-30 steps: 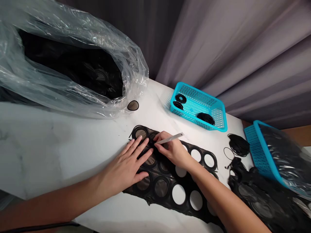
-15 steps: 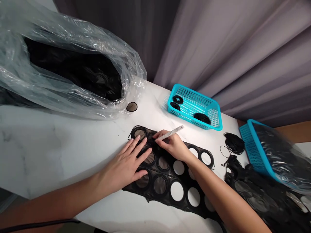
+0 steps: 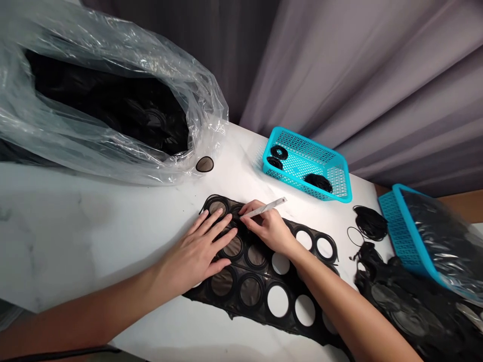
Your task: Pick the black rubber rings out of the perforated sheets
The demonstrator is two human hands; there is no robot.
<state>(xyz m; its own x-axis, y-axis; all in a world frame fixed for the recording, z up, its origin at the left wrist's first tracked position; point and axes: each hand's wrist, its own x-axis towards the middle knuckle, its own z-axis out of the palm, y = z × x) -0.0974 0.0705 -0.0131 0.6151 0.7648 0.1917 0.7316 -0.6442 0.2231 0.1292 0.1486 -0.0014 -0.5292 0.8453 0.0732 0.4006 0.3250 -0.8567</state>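
Observation:
A black sheet with rows of round black rings (image 3: pixel 250 291) lies flat on the white table. Several rings to the right show white through their centres; those to the left are filled with a dark, see-through film. My left hand (image 3: pixel 202 244) rests on the sheet's left part, fingers spread, pressing it down. Just beside it my right hand (image 3: pixel 268 227) grips a slim white craft knife (image 3: pixel 269 205) like a pen, its tip down at a ring in the far row. Fingers and shadow hide the tip's exact contact with the sheet.
A clear plastic bag (image 3: pixel 181 173) of black material stands at the back left, a small dark film disc (image 3: pixel 205 164) beside it. Behind the sheet is a blue basket (image 3: pixel 309 138) holding black coils. At right are a black cord bundle (image 3: pixel 370 222), another blue basket (image 3: pixel 402 241) and piled black pieces (image 3: pixel 407 301).
The view has shifted slightly, so the baskets appear a little further right. Both hands keep nearly the same places on the sheet; the knife has barely moved.

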